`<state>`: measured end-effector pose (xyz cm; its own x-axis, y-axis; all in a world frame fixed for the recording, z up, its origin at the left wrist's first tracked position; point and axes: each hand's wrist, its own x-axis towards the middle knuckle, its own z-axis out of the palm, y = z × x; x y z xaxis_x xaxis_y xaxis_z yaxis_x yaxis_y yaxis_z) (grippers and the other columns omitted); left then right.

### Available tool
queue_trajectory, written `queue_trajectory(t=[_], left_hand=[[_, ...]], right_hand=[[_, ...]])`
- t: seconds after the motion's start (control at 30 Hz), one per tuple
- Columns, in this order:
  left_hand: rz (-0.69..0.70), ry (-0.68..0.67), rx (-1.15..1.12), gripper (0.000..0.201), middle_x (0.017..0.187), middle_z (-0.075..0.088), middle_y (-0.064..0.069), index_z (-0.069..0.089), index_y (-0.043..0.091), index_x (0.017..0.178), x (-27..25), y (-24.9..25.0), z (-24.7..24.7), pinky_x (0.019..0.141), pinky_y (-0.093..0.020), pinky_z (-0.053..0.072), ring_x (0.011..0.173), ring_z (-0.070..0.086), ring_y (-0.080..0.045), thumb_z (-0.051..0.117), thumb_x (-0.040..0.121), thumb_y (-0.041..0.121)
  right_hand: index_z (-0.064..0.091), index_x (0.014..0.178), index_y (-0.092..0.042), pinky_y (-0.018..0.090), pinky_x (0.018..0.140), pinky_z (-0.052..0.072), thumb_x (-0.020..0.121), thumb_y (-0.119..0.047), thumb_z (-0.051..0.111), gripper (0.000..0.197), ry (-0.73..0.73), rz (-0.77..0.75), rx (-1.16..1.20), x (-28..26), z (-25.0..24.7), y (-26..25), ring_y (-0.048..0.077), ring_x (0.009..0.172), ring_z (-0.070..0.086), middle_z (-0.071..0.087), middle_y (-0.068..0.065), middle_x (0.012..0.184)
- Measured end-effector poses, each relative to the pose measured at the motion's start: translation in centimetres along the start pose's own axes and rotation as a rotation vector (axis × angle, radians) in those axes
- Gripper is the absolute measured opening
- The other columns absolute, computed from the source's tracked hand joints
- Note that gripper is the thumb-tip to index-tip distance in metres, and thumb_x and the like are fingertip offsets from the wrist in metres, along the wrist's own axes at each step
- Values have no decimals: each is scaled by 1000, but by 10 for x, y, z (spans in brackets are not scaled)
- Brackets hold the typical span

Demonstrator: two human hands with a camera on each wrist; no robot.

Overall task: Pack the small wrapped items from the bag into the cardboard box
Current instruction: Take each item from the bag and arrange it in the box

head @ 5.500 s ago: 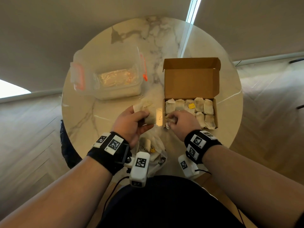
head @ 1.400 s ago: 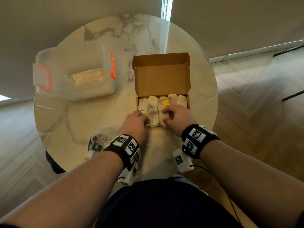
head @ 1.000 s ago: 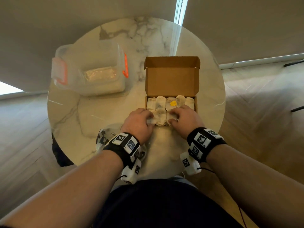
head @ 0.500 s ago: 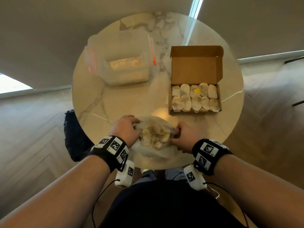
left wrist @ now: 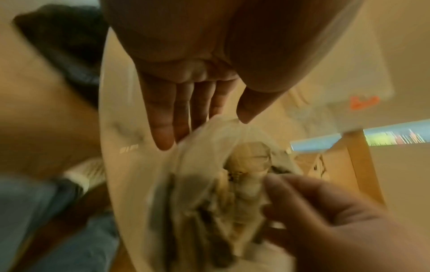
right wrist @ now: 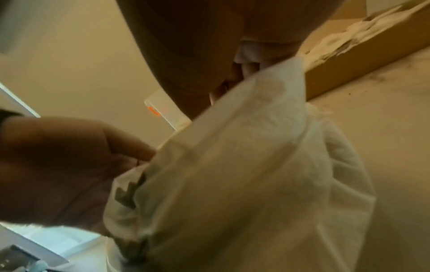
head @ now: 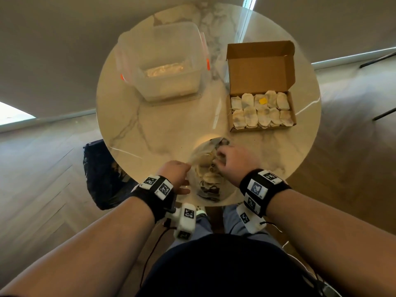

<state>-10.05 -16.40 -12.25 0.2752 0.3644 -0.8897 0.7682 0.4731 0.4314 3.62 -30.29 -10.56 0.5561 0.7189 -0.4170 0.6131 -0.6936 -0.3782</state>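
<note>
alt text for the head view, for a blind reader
From above, a person's left hand pinches the edge of a clear plastic bag of wrapped items at the near edge of a round marble table, the right hand at the bag's mouth. Beyond to the right, an open cardboard box holds two packed rows; a clear plastic container stands far left.

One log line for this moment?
left hand: pinches bag rim | right hand: fingers in bag mouth, grasp unclear | cardboard box: open, two rows of wrapped items

Probably a home room: round marble table [head: 162, 129], herringbone wood floor [head: 42, 168], plain beige wall [head: 64, 50], white baseboard [head: 53, 119].
</note>
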Motion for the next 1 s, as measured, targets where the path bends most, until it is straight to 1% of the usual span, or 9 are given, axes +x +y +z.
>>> queue_trajectory(t=[0.07,0.17,0.3,0.43,0.57,0.7,0.73,0.83,1.0], left_hand=[[-75,-40,-160,17,85,70,-13,67,5,93,1,0,7,73,-48,61,79,69,-27,60,105,14],[-75,-56,-166,10,97,78,-19,73,0,97,9,0,11,69,-47,63,87,75,-30,68,98,9],[-51,-109,-115,9,102,78,-20,72,2,98,15,2,14,84,-54,64,91,75,-34,68,98,10],[-38,-95,-188,9,97,76,-19,70,2,102,22,-2,8,77,-50,64,90,75,-34,65,101,10],[-57,-88,-285,13,99,75,-18,67,3,110,24,-3,3,76,-51,62,92,73,-34,57,105,9],[-35,-99,-297,15,103,77,-17,66,4,113,25,1,6,74,-50,62,93,75,-33,55,106,10],[-23,-102,-300,16,103,77,-18,66,3,114,25,2,8,75,-49,62,93,75,-34,55,106,10],[24,-131,-358,19,110,76,-24,65,-2,118,25,3,14,90,-55,61,101,74,-40,52,106,6],[94,-182,-405,17,112,75,-25,66,-1,115,27,6,17,91,-49,60,102,75,-37,55,105,6]], right_hand=[[64,122,-19,36,93,50,92,-50,67,44,-46,95,-16,8,14,-1,25,111,62,67,4,119],[61,122,-18,40,97,53,83,-62,70,59,-86,177,-32,21,26,-6,27,113,62,67,5,120],[65,111,-26,35,82,53,90,-48,66,31,-105,174,44,29,29,-7,25,101,66,70,1,106],[71,119,-31,35,89,55,91,-39,68,29,-97,241,246,25,25,8,22,105,66,73,-2,112],[67,94,-30,29,72,45,93,-33,66,3,3,186,344,6,9,18,17,85,63,66,-11,84],[61,88,-22,38,69,53,91,-26,67,7,97,165,297,-3,3,15,19,75,60,64,-4,78],[59,90,-22,39,70,53,92,-25,65,6,89,156,267,-1,5,13,21,76,60,64,-2,80],[59,101,-26,41,77,56,94,-26,58,7,21,126,190,6,13,4,25,85,63,67,1,88],[61,132,-31,35,91,56,88,-61,65,53,-41,139,215,12,24,0,19,103,68,74,-2,112]])
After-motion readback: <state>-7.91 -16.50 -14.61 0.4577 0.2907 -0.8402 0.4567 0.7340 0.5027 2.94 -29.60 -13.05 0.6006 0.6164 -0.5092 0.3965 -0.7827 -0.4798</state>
